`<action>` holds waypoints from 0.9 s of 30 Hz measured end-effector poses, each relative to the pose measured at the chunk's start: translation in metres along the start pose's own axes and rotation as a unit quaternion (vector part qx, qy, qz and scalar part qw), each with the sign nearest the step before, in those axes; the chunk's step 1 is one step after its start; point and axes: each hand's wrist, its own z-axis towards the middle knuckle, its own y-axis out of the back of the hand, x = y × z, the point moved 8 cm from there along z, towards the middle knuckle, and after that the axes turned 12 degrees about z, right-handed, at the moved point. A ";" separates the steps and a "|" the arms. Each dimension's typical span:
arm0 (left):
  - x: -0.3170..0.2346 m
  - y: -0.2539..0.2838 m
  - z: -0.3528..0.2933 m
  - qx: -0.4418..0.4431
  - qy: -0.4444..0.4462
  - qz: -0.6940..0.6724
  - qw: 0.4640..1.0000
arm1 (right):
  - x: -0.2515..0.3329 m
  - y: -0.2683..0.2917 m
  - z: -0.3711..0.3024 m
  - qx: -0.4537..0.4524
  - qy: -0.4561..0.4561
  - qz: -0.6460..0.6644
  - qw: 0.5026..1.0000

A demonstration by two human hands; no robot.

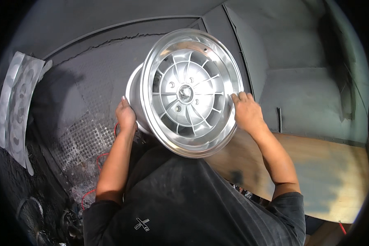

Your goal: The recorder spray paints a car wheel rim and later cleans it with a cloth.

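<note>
A shiny silver alloy car wheel (pixel 188 92) with curved spokes and a centre hub is held up in front of me, its face turned toward me and tilted. My left hand (pixel 125 115) grips the barrel of the wheel at its back left side. My right hand (pixel 246 112) holds the polished outer lip at the right, fingers curled over the rim edge. Both forearms come up from my dark shirt at the lower edge.
A wooden board (pixel 328 180) lies at the lower right. Grey dusty walls (pixel 299 53) enclose the space. A perforated metal grate floor (pixel 86 139) with a red wire (pixel 100 158) is at the left. Flat silver templates (pixel 16 106) lean at the far left.
</note>
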 end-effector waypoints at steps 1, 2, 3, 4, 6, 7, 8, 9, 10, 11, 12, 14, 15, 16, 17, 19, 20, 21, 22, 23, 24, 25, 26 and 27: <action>-0.003 -0.003 -0.003 0.002 0.006 -0.005 1.000 | -0.004 0.000 0.007 -0.030 0.003 -0.003 1.000; -0.005 -0.004 -0.004 0.003 0.011 -0.009 1.000 | -0.005 0.002 0.016 -0.028 0.007 -0.002 1.000; -0.004 -0.004 -0.001 0.002 0.000 -0.014 1.000 | -0.004 0.011 0.024 -0.052 0.021 -0.016 0.998; 0.000 -0.003 -0.001 -0.001 0.002 -0.014 1.000 | -0.003 0.018 0.030 -0.076 0.034 -0.030 0.996; 0.005 -0.002 0.000 -0.003 0.014 -0.011 1.000 | -0.001 0.019 0.033 -0.090 0.047 -0.041 0.994; 0.009 -0.002 0.000 -0.005 0.011 -0.015 1.000 | -0.001 0.019 0.031 -0.079 0.042 -0.042 0.995; 0.008 -0.002 0.000 -0.004 0.010 -0.013 1.000 | -0.002 0.017 0.027 -0.069 0.036 -0.043 0.996; 0.007 -0.001 -0.002 -0.010 0.000 -0.011 1.000 | -0.002 0.015 0.023 -0.070 0.033 -0.042 0.996; 0.006 -0.001 -0.003 -0.015 -0.010 -0.008 1.000 | -0.001 0.008 0.016 -0.051 0.033 -0.042 0.997; 0.008 0.001 -0.002 -0.014 -0.006 -0.017 1.000 | 0.001 0.002 0.009 -0.032 0.033 -0.044 0.998; 0.010 0.001 -0.001 -0.012 -0.007 -0.017 1.000 | 0.003 0.002 0.002 -0.033 0.031 -0.044 0.998; 0.012 0.000 -0.001 -0.004 -0.002 -0.034 0.999 | 0.008 -0.008 -0.015 0.025 0.019 -0.012 0.999; 0.010 -0.001 0.001 -0.002 -0.008 -0.029 1.000 | 0.018 0.001 -0.025 0.048 -0.005 0.031 0.998; 0.009 -0.001 0.003 -0.004 -0.009 -0.029 1.000 | 0.019 0.006 -0.029 0.047 -0.003 0.031 0.998; 0.003 -0.002 0.000 -0.001 -0.007 -0.010 1.000 | 0.019 0.003 -0.037 0.077 0.004 0.079 0.994; -0.002 -0.007 0.002 0.001 -0.004 0.010 1.000 | 0.008 -0.001 -0.039 0.102 0.030 0.134 0.985; -0.002 -0.006 0.006 0.020 -0.007 -0.006 1.000 | 0.007 0.004 -0.035 0.076 0.087 0.112 0.987; -0.004 -0.009 0.009 0.039 -0.006 -0.017 0.999 | 0.005 0.012 -0.022 0.051 0.112 0.086 0.989; -0.004 -0.009 0.008 0.039 0.000 -0.009 0.999 | 0.002 0.020 -0.008 0.026 0.137 0.060 0.988; -0.008 -0.011 0.005 0.045 0.009 -0.011 0.999 | -0.001 0.030 0.007 -0.020 0.164 0.042 0.985; -0.011 -0.015 0.004 0.052 0.016 -0.013 0.998 | -0.004 0.040 0.020 -0.069 0.189 0.022 0.979; -0.011 -0.018 0.006 0.059 0.012 -0.016 0.998 | -0.006 0.042 0.026 -0.079 0.239 0.027 0.967; -0.011 -0.015 0.007 0.054 0.012 -0.014 0.998 | -0.007 0.038 0.026 -0.079 0.242 0.031 0.966; -0.009 -0.013 0.008 0.056 0.015 -0.008 0.998 | -0.004 0.027 0.022 -0.037 0.268 0.020 0.963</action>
